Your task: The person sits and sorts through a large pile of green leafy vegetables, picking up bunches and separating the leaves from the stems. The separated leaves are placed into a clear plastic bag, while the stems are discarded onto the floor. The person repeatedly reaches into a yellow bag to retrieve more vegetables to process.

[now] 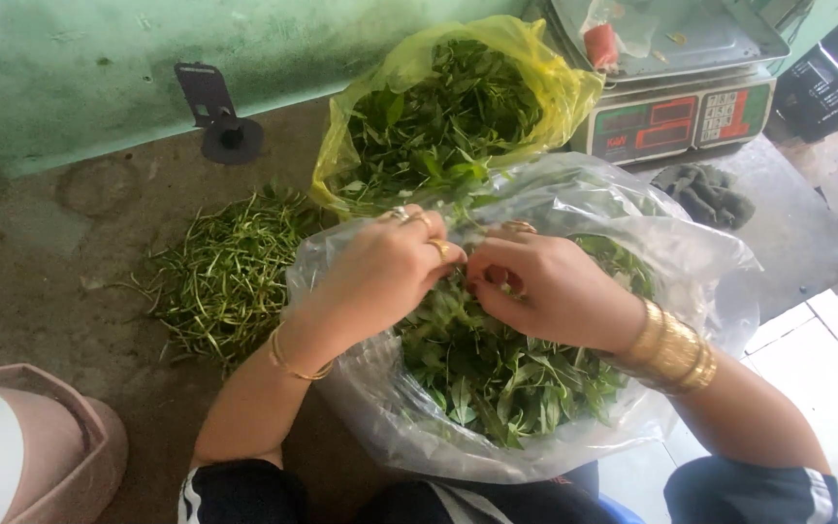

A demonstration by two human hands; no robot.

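Pinching a sprig [458, 254] of green herb between them, the left hand [380, 272] and right hand [545, 291] meet over the clear bag [361, 388] in the near middle of the scene. Both hands are closed on the sprig, fingertips almost touching, though the fingers hide just how the stem is held. Under them the clear bag lies open and holds a deep heap of plucked leaves [506, 378], filling most of it.

Just beyond, touching the clear bag's far edge, a yellow bag [555, 82] stands open with leafy stalks [438, 126] that look unstripped. To the left, on the bare concrete floor [50, 281], a pile of bare stems [225, 277] lies spread out, near the clear bag.

Judging by these three heaps, the picking seems well along but not finished: many stems are already stripped and many leaves bagged, yet the yellow bag looks more than half full.

Far right, a weighing scale [676, 107] sits behind the bags, with a dark rag [705, 194] beside it. A pink stool [70, 456] shows at the near left corner, and a black metal bracket [215, 116] hangs on the green wall [70, 68].
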